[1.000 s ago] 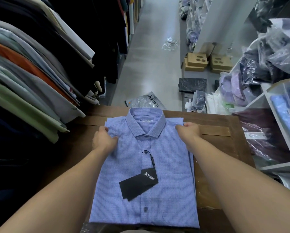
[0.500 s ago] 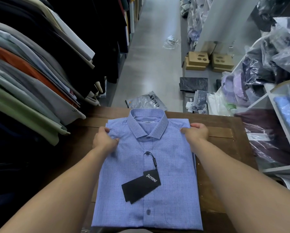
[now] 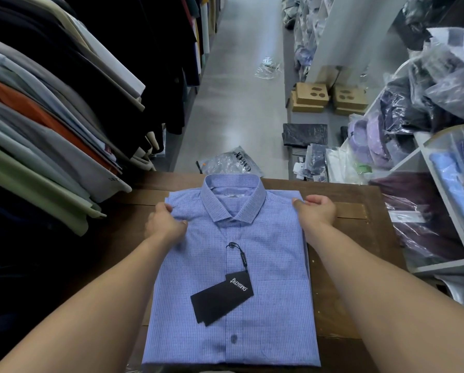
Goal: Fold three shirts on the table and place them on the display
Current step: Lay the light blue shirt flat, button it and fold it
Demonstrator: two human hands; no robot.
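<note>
Shifted outward, the right hand (image 3: 315,214) grips one shoulder of the shirt (image 3: 252,238), the left hand (image 3: 163,224) the other, equally near, its length running back between them.

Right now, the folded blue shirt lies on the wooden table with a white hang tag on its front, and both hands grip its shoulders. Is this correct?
Not quite: the head view shows the hang tag is black, not white. The rest holds: the folded blue shirt lies on the wooden table, and the left hand and right hand grip its shoulders.
</note>
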